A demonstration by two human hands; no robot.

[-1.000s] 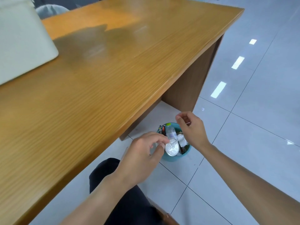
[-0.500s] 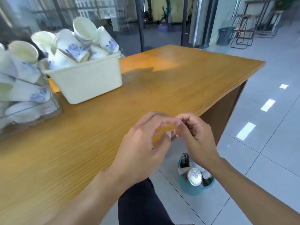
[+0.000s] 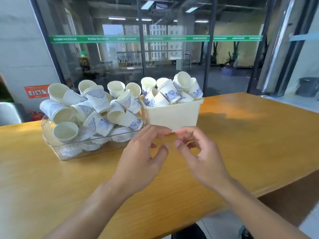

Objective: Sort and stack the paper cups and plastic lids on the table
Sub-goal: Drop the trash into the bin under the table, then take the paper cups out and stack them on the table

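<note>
Raised from the bin below, both empty hands, left [image 3: 139,157] and right [image 3: 203,157], hover loosely open over the table [image 3: 259,135] before cups [image 3: 96,107].

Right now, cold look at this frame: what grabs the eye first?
The heaps of paper cups: one fills the clear tray at left, another the cream tub beside it. Nearer the camera, the left hand and right hand hover empty over the wooden table.

White blue-patterned paper cups [image 3: 96,107] — jumbled, clear lids [image 3: 89,144] beneath
</note>
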